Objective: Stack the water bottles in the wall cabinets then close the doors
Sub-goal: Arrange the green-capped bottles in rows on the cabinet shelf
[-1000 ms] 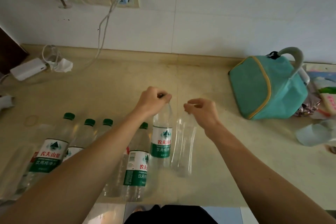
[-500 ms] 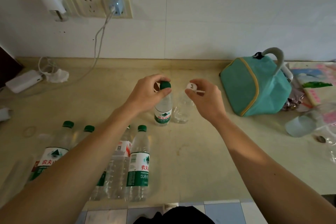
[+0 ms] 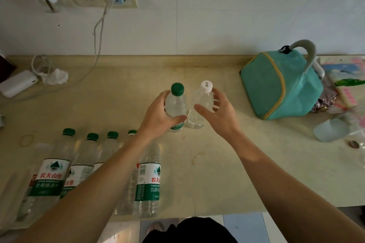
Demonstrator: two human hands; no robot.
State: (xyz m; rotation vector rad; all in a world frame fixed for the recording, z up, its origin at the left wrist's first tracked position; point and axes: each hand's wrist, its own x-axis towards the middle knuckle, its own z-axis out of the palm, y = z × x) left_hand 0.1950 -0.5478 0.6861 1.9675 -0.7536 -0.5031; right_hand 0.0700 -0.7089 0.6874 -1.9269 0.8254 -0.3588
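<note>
Bottles stand upright side by side near the middle of the bench (image 3: 217, 163), long axes vertical, caps toward the back edge in my view. My left hand (image 3: 158, 118) wraps the green-capped bottle (image 3: 176, 104) at its shoulder, thumb across the front. My right hand (image 3: 219, 112) is spread wide around the white-capped bottle (image 3: 203, 102), fingers at its far side and thumb in front; I cannot tell whether it touches. Each hand lies just toward the front edge from its own bottle. Four more labelled bottles (image 3: 148, 179) wait at the front-left corner, nearer the left arm. I judge a straight lift follows; the wall cabinets are out of view.
</note>
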